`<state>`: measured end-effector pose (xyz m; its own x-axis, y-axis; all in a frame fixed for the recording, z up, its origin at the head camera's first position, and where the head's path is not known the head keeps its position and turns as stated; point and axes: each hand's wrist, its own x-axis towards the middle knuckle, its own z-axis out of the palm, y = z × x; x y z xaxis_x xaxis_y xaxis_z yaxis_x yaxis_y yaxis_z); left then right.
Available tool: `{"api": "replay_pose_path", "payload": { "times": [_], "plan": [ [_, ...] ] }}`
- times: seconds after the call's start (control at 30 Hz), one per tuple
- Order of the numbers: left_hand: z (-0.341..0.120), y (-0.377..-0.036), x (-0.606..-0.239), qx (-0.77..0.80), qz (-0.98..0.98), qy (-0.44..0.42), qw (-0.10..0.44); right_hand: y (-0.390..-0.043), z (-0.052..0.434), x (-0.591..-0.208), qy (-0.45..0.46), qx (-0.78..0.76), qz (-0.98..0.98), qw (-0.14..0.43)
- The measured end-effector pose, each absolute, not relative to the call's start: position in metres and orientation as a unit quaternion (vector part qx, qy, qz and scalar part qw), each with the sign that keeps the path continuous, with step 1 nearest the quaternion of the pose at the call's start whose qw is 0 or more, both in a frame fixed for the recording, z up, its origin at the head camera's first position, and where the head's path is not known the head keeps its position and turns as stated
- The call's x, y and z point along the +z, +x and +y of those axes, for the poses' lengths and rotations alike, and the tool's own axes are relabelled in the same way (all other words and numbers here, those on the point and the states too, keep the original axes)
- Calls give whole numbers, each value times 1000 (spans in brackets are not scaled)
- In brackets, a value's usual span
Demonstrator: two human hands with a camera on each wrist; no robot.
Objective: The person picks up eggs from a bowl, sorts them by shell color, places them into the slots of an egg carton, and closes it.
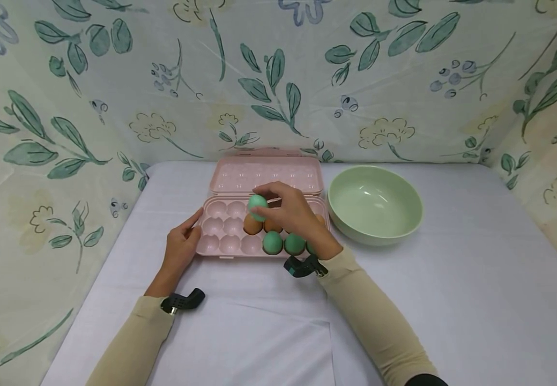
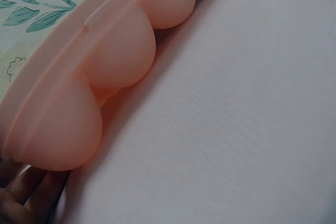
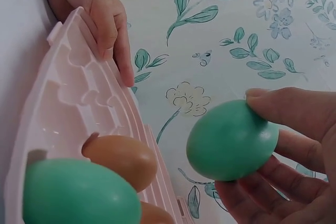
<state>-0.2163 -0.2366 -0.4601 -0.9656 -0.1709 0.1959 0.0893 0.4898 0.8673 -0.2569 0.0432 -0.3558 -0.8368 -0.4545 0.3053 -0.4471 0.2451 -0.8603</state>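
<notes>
My right hand (image 1: 290,209) pinches a green egg (image 3: 231,140) between thumb and fingers, above the pink egg carton (image 1: 213,245). The carton lies open on the table. Green eggs (image 1: 272,243) sit in its front row at the right. Behind them is a row of brown eggs (image 1: 252,225), partly hidden by the right hand. Pink cup bottoms show at the carton's left. My left hand (image 1: 180,244) holds the carton's left edge, its fingers (image 2: 39,195) by the corner cup in the left wrist view.
A light green bowl (image 1: 374,206) stands just right of the carton. The carton's lid (image 1: 266,174) is folded back towards the floral cloth (image 1: 201,102) behind. White cloth (image 1: 259,321) covers the table, with a fold line at the front.
</notes>
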Motion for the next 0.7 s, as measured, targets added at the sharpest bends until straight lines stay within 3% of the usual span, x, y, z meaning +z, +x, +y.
{"api": "replay_pose_path", "payload": {
  "times": [0.7],
  "plan": [
    [-236,-216,-460,-497,-857,31,134,-251,40,-370,-292,-525,799,18]
  ]
}}
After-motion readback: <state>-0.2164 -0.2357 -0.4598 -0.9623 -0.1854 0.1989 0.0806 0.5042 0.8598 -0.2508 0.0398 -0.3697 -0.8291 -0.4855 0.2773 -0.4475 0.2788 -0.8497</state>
